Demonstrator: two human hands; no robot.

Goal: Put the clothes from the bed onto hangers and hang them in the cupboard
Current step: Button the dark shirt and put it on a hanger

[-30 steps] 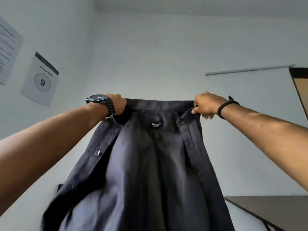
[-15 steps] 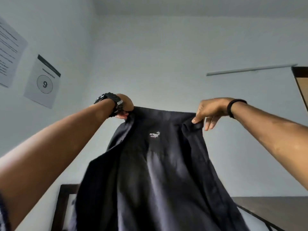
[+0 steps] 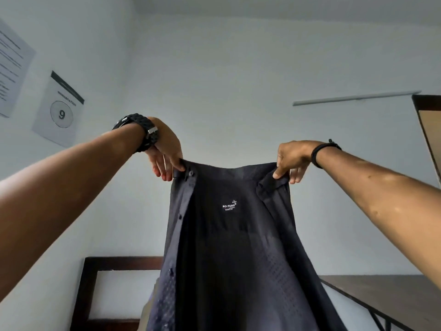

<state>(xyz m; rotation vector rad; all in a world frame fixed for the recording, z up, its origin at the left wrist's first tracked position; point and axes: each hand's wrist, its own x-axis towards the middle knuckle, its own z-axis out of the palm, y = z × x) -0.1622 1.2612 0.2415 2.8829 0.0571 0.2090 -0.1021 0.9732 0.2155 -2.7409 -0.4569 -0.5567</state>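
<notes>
Black watch [image 3: 140, 130] left wrist, black band [image 3: 321, 152] right.

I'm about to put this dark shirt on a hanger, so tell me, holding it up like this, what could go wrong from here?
1. Each hand only pinches a collar corner of the shirt: the left hand and the right hand use fingertips, so letting one go to fetch a hanger may let it slump or slip.
2. The front hangs unbuttoned, so it could slide off a hanger.
3. No hanger is in view, so you would be reaching blind.
</notes>
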